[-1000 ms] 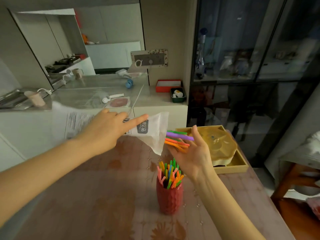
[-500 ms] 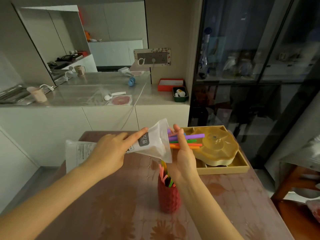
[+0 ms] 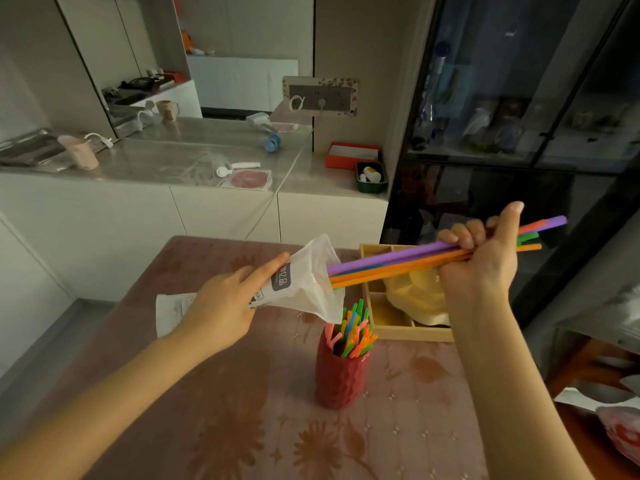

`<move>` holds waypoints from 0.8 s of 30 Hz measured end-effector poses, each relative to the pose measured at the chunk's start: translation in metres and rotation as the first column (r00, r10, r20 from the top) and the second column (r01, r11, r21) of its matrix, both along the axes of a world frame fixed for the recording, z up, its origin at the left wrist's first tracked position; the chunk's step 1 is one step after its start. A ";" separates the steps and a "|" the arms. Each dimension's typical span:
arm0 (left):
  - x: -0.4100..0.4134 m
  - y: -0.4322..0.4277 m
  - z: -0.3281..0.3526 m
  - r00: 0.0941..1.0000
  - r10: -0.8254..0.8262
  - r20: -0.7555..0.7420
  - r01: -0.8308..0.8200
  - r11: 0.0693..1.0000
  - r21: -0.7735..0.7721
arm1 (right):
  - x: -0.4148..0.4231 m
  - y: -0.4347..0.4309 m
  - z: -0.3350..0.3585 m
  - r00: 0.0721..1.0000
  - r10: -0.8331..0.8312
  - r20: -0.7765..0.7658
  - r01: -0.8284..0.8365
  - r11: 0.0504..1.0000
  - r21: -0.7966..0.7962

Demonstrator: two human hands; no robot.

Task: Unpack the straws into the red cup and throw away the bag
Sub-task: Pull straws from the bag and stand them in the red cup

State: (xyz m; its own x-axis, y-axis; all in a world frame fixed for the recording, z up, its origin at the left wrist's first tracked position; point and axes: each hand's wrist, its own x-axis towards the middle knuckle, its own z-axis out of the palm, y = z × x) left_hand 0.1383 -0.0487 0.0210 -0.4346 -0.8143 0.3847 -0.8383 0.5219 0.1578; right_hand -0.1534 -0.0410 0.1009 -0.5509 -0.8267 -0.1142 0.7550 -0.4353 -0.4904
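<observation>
Purple, orange and green straws (image 3: pixel 415 259) run in a slanted bundle from the mouth of a translucent plastic bag (image 3: pixel 304 285) up into my right hand (image 3: pixel 481 258), which is raised above the far right of the table. My right fingers are curled tight round the bundle, thumb pointing up, with the straw ends sticking out past the fist towards the dark glass cabinet (image 3: pixel 519 98). The lower ends of these straws sit just inside the bag's open mouth.

My left hand (image 3: pixel 221 306) holds the bag from the other side, fingers closed over its printed middle and the forefinger laid straight along the top edge. The bag lies nearly level in the air, its open end tilted towards the right, its lower corner hanging just over the red cup (image 3: pixel 341 379).

That cup, ribbed and upright, stands on the floral-patterned table (image 3: pixel 207 427) near its middle, below and between my two hands. It already carries a thick cluster of short coloured straw tips (image 3: pixel 353 330), green, orange, pink and blue, poking above its rim.

Behind the cup, a wooden tray (image 3: pixel 391 327) rests on the table with a pale yellow dish (image 3: pixel 415 292) in it, partly hidden by my right wrist. A white counter (image 3: pixel 173 202) runs along the back.
</observation>
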 end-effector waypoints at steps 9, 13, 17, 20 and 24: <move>0.036 -0.002 -0.050 0.971 0.218 -0.095 -0.203 0.969 0.144 | -0.035 0.006 0.015 0.964 -0.020 -0.266 0.022 1.000 0.005; 0.042 -0.008 -0.080 0.969 0.234 -0.082 -0.208 0.945 0.251 | -0.012 0.003 0.015 0.902 0.077 -0.425 -0.088 0.996 -0.005; 0.038 -0.009 -0.102 0.967 0.204 -0.149 -0.154 0.943 0.295 | 0.006 0.011 0.027 0.821 0.040 -0.569 -0.164 0.972 -0.169; 0.034 -0.009 -0.114 0.970 0.209 -0.126 -0.163 0.940 0.301 | 0.010 0.017 0.033 0.776 0.037 -0.630 -0.272 0.921 -0.280; 0.026 -0.015 -0.135 0.964 0.258 0.060 -0.260 0.880 0.398 | 0.024 0.021 0.028 0.705 0.066 -0.706 -0.396 0.862 -0.316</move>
State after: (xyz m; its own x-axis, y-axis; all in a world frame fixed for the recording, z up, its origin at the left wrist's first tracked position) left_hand 0.1645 -0.0639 -0.1141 -0.1878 -0.9822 0.0020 -0.9363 0.1796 0.3019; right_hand -0.1293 -0.0203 0.1290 -0.1281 -0.8064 0.5773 0.4169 -0.5720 -0.7064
